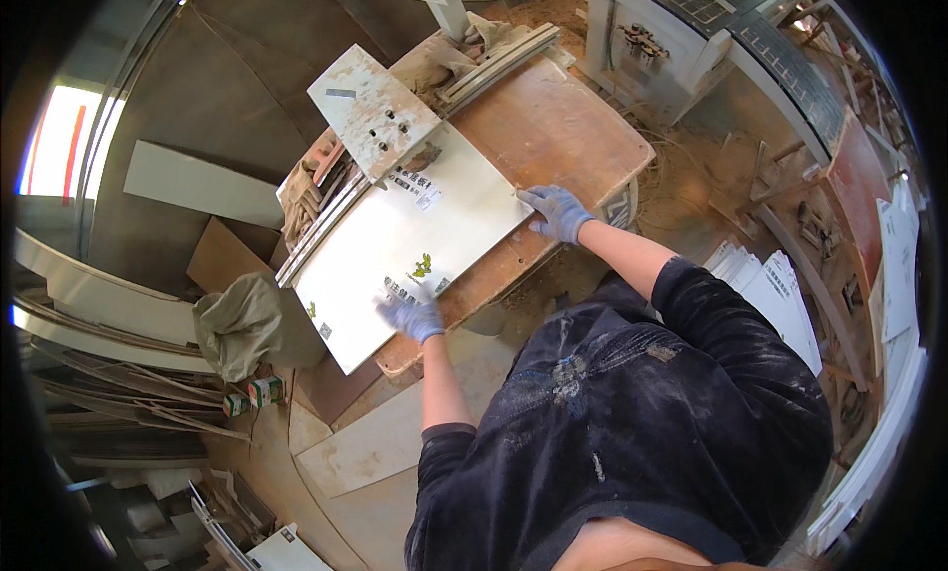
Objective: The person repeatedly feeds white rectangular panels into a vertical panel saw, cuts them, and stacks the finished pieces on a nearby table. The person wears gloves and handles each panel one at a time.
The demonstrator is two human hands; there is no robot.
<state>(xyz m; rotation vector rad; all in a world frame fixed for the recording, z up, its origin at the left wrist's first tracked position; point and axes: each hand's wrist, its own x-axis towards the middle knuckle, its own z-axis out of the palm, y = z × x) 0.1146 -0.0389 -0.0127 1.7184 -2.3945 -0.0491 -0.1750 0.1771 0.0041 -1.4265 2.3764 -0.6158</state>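
Note:
A long white panel with green logos and dark print (395, 245) lies slantwise on a brown wooden worktable (563, 127). My right hand (560, 214), in a grey-blue glove, grips the panel's right end at the near corner, fingers and thumb on either side of it. On the panel's near left part, my gloved left hand (413, 317) lies with its fingers stretched out, slightly smeared by motion. Over the panel's far edge stands a scuffed machine housing (373, 112) with several dark knobs or holes. A straight metal guide rail (321, 230) runs along that far edge.
Stacked boards (128, 374) and a crumpled grey-green bag (240, 324) lie to the left. White offcuts (770, 295) are piled at my right, near a reddish panel (854, 201). Another machine with a dark slatted top (780, 68) stands at the far right.

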